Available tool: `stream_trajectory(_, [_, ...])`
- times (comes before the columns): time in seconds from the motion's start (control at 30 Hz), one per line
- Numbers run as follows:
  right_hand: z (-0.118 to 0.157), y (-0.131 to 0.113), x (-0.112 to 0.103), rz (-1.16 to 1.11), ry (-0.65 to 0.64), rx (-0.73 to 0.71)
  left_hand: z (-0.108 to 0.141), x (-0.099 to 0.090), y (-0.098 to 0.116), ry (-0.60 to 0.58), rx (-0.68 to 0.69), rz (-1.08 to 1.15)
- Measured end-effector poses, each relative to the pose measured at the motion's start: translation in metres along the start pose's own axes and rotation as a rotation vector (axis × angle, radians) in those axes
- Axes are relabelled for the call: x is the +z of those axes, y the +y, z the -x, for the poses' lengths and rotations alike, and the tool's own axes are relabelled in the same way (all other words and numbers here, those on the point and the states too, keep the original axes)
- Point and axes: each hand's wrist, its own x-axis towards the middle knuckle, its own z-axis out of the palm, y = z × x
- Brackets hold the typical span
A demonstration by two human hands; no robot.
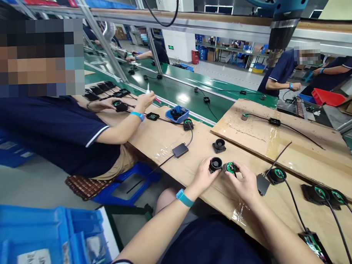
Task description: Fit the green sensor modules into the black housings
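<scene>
My left hand (205,175) is closed round a black round housing (215,165), its open hollow end facing up. Close beside it, my right hand (244,181) grips a small round part with a green circuit board (230,168) and coloured wires on its face. A narrow gap lies between the two parts. Just beyond them an unfilled black housing (219,145) with a square flange stands on the cardboard-topped bench (203,133). A flat black box (263,183) on a cable lies to the right of my right hand, near a housing fitted with a green board (277,175).
More fitted housings (319,194) with cables lie at the right. A co-worker sits on the left, handling a black part (120,106). A blue bin (177,114) holds black parts. Beyond runs a green conveyor (180,89). A power tool (287,24) hangs overhead.
</scene>
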Motion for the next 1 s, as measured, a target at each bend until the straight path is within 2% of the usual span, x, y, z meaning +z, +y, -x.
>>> stream_trajectory(0.1, [-0.015, -0.013, 0.011, -0.039, 0.064, -0.053, 0.001, -0.002, 0.0, 0.007, 0.043, 0.006])
stream_trajectory(0.3, [-0.023, -0.02, 0.038, 0.001, -0.035, -0.051, 0.002, -0.001, 0.002, 0.057, 0.132, -0.031])
stream_trajectory(0.47, [-0.02, -0.019, 0.04, -0.001, -0.076, -0.039, 0.002, -0.001, 0.003, 0.051, 0.129, -0.015])
stream_trajectory(0.7, [-0.018, -0.022, 0.042, 0.164, -0.098, 0.016, 0.002, 0.001, -0.001, 0.059, 0.122, -0.057])
stream_trajectory(0.9, [-0.02, -0.025, 0.043, 0.183, -0.121, 0.04, 0.002, 0.001, -0.001, 0.043, 0.107, -0.044])
stream_trajectory(1.0, [-0.019, -0.024, 0.045, 0.217, -0.103, 0.104, 0.003, 0.002, -0.002, 0.059, 0.149, -0.082])
